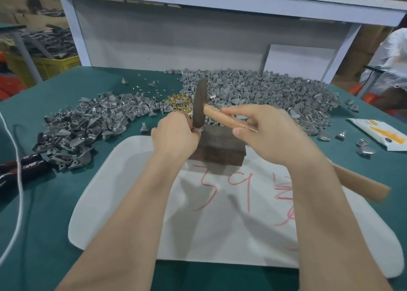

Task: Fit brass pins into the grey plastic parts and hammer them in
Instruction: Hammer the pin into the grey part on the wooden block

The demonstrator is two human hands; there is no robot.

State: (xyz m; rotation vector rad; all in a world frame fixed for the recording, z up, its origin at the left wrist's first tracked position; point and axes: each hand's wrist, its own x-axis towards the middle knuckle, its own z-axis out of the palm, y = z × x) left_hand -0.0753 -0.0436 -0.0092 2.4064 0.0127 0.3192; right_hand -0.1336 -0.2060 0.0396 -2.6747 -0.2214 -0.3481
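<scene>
Reaches over a white sheet (220, 224) on the green counter (55, 202). Grips the hammer handle (218, 114) in the right hand (271, 134); pinches a grey part (199, 130) at a corner of the dark block (220, 143) with the left hand (174, 134), brass pins (178, 102) just beyond

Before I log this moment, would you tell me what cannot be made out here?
Head view, grey part in the left hand: mostly hidden by its fingers and the hammer; no pin visible.
Head view, hammer: head motion-blurred, contact unclear.
Head view, red writing: partly covered by the right forearm.
Head view, packet: cut off by the right edge.
</scene>
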